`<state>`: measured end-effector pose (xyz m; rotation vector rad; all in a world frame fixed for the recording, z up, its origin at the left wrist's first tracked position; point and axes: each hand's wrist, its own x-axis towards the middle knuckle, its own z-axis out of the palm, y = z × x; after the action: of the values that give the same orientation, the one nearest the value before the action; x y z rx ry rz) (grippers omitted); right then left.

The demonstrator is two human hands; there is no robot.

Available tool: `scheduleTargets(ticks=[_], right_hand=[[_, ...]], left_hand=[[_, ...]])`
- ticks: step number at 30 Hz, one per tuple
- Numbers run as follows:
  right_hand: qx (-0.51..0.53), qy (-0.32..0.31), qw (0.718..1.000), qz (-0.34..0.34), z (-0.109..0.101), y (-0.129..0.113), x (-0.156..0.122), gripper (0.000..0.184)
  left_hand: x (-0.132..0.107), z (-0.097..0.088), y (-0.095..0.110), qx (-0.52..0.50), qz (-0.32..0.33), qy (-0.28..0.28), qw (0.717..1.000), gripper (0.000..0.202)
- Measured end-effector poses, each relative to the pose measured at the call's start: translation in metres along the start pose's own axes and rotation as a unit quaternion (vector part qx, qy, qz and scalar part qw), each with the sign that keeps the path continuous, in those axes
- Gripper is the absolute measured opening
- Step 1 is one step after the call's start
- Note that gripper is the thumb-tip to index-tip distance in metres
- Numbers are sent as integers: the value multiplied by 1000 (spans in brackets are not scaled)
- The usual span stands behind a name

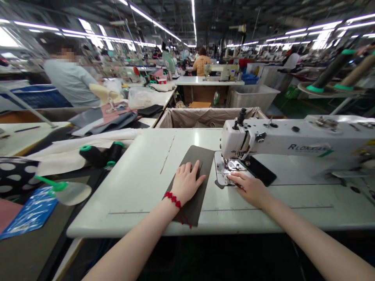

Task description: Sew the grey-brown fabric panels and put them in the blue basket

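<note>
My left hand (pixel 186 182), with a red beaded bracelet on its wrist, lies flat on a long dark grey strip of leather-like material (pixel 191 208). The strip rests on the white sewing table (pixel 131 187) and runs under that palm towards the machine. My right hand (pixel 249 189) lies flat beside the presser foot (pixel 233 166) of a white industrial sewing machine (pixel 293 136), its fingertips reaching the metal plate area. The needle point is hidden among the foot parts. A flat black rectangular object (pixel 259 170) sits just beyond my right hand.
Black thread cones (pixel 96 156) and white fabric (pixel 67 160) lie left of the table. A lined bin (pixel 205 119) stands behind it. A person in a grey shirt (pixel 70 80) works at the back left, and another person in a yellow shirt (pixel 202 62) sits farther away.
</note>
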<state>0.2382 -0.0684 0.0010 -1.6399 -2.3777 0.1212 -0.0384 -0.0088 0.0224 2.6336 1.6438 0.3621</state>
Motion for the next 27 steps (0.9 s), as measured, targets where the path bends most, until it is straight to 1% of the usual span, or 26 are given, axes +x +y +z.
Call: scheduleTargets(ticks=[2,4,6,8,10,13,15,18,20,22,24,27], right_hand=[[8,4,1000,15,-6,-4,-12,45],[52,16,997,46,-12,-12,-32,36],[125,15,988,91,-16,-25,-56,24],[189,-8,972,138,-19,-43,-80,19],[216,-35,958,184,-20,-63,-97,22],[231,-60,946,221,-17,-90,-112,23],[241,-61,942,227,-13,-101,-117,21],[245,-63,939,232,-3,-107,-123,19],[237,-76,938,243,6,-108,-126,19],[227,-89,937,250,15,-109,-128,20],[216,-92,939,251,21,-111,-128,21],[202,-94,943,247,26,-116,-125,22]], left_hand=[[-25,-3,-19,4,17,-33,999,51],[-55,-7,-35,-4,49,-74,996,53],[-82,-14,-44,-25,97,-106,989,59],[-99,-20,-47,-43,144,-127,980,62],[-106,-24,-46,-50,171,-137,974,61],[-101,-26,-44,-60,193,-153,967,58],[-94,-27,-44,-71,212,-166,960,57],[-87,-28,-46,-84,229,-178,953,51],[-87,-27,-42,-89,225,-163,956,43],[-89,-25,-30,-97,207,-127,965,36],[-94,-20,-10,-120,180,-92,972,37],[-101,-9,29,-181,152,-72,969,39]])
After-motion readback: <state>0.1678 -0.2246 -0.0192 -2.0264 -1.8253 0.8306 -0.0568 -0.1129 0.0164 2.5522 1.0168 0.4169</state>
